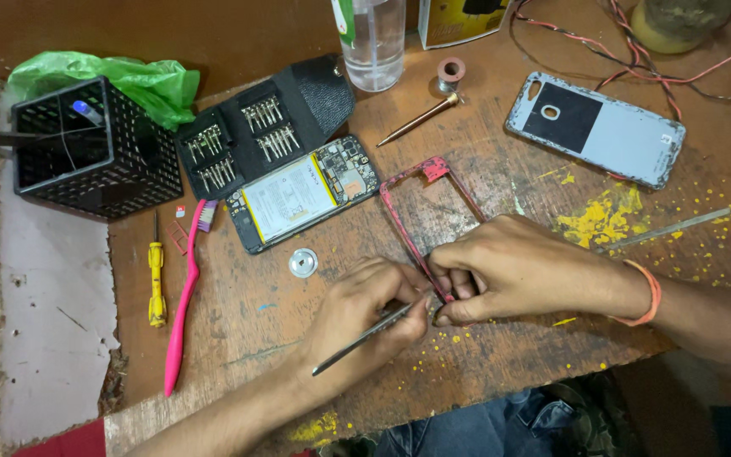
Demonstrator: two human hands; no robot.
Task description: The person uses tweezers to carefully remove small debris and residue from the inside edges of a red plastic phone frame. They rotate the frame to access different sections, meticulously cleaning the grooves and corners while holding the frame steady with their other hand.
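A thin red rectangular phone frame (423, 203), worn and open in the middle, lies flat on the scuffed wooden table near its front edge, tilted diagonally. A slim grey metal tool (361, 338) lies slanted, its tip touching the frame's near corner.

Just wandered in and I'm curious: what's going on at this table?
A person is working on a taken-apart phone. The right hand pinches a thin red phone frame against the wooden table, while the left hand holds a slim metal tool with its tip at the frame's lower corner. The opened phone, its battery showing, lies above the hands beside a case of screwdriver bits. A grey back cover lies at the upper right.
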